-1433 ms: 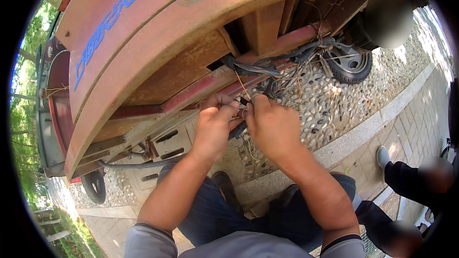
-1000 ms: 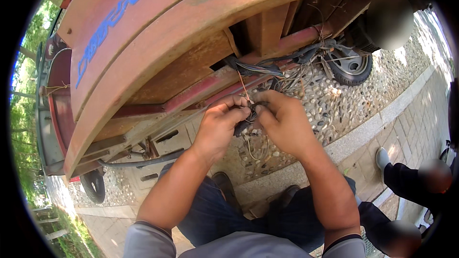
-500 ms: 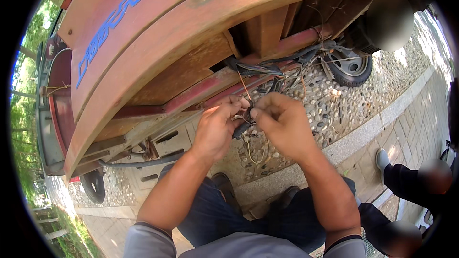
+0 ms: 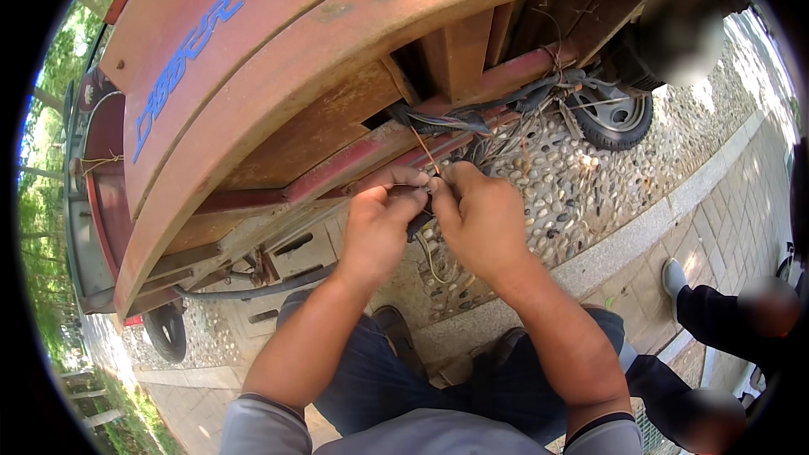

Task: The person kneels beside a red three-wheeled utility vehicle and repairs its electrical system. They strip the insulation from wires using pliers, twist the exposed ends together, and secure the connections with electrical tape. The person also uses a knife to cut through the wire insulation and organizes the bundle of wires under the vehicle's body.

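My left hand [image 4: 377, 217] and my right hand [image 4: 484, 212] meet fingertip to fingertip, both closed in a pinch. Between them ends a thin orange wire [image 4: 425, 148] that hangs taut from the wiring bundle [image 4: 455, 121] under the vehicle's body. Just below the fingertips is a dark piece [image 4: 418, 224], mostly covered by my fingers, so I cannot tell its kind. A pale yellow wire [image 4: 433, 263] loops down beneath my hands.
A rusty red vehicle body [image 4: 278, 59] rises tipped up ahead, its curved edge above my hands. A small wheel [image 4: 613, 118] lies to the right on pebbled paving [image 4: 573, 202]. A grey hose [image 4: 253, 292] runs at left. Other people's legs [image 4: 716, 316] show at lower right.
Both hands have moved slightly up, with the fingertips drawn closer together around the orange wire's end. The dark piece is more hidden, and less of the pale yellow loop shows.
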Available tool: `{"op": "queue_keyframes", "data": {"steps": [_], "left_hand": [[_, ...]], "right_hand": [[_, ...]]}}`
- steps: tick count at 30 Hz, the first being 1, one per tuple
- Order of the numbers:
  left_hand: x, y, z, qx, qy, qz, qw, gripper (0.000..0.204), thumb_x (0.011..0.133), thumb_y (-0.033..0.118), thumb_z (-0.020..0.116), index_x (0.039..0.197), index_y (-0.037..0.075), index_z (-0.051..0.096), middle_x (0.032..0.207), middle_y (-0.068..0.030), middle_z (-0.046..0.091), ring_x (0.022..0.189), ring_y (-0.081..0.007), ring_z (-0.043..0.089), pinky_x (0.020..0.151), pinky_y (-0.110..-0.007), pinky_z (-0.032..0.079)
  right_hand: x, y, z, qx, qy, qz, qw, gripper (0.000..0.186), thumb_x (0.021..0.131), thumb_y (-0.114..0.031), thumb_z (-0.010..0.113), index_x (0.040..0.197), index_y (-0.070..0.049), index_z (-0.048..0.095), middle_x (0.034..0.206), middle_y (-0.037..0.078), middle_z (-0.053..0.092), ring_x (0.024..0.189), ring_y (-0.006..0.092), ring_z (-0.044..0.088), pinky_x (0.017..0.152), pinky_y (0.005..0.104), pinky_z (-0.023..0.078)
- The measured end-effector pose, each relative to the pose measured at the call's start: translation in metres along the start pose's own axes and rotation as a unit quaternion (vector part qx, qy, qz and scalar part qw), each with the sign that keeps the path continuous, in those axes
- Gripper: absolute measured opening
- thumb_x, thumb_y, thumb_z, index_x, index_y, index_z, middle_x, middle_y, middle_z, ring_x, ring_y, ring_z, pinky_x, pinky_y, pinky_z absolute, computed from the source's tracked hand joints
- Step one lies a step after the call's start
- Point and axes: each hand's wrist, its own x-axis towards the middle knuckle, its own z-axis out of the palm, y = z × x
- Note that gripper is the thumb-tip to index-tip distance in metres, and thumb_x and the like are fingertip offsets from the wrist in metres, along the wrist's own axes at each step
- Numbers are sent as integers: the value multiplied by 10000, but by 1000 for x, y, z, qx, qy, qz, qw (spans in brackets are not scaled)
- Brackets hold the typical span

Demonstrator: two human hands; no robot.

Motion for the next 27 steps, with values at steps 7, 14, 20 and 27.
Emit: {"op": "queue_keyframes", "data": {"steps": [7, 14, 20, 27], "left_hand": [[-3, 9, 2, -67, -39, -36, 996, 206, 977, 20, 628, 1175, -16, 676, 1089, -49, 684, 1005, -116, 619, 934, -274, 496], [7, 11, 3, -69, -58, -45, 995, 108, 982, 33, 653, 1081, -1, 681, 1067, -50, 681, 991, -120, 617, 922, -279, 495], [12, 10, 4, -11, -48, -26, 998, 77, 993, 88, 656, 1021, 18, 671, 996, -21, 653, 920, -97, 582, 848, -251, 457], [8, 8, 9, 164, 13, 76, 983, 195, 1004, 160, 655, 1015, -28, 707, 862, 9, 658, 795, -70, 567, 738, -246, 473]], "right_hand": [[-3, 2, -19, 288, -60, 118, 949, 130, 961, -74, 545, 982, 14, 639, 653, 162, 656, 608, 277, 694, 599, 388, 532], [-9, 9, -17, 299, -32, 93, 949, 134, 933, -68, 536, 974, 15, 632, 659, 159, 648, 614, 283, 687, 610, 389, 529], [-13, 18, -19, 253, 1, 109, 961, 124, 874, -80, 554, 883, -2, 649, 702, 197, 661, 673, 356, 702, 650, 437, 538], [-18, 52, -25, 268, -185, 200, 924, 210, 899, -69, 649, 1063, 58, 619, 909, 121, 716, 828, 152, 672, 724, 301, 531]]}}
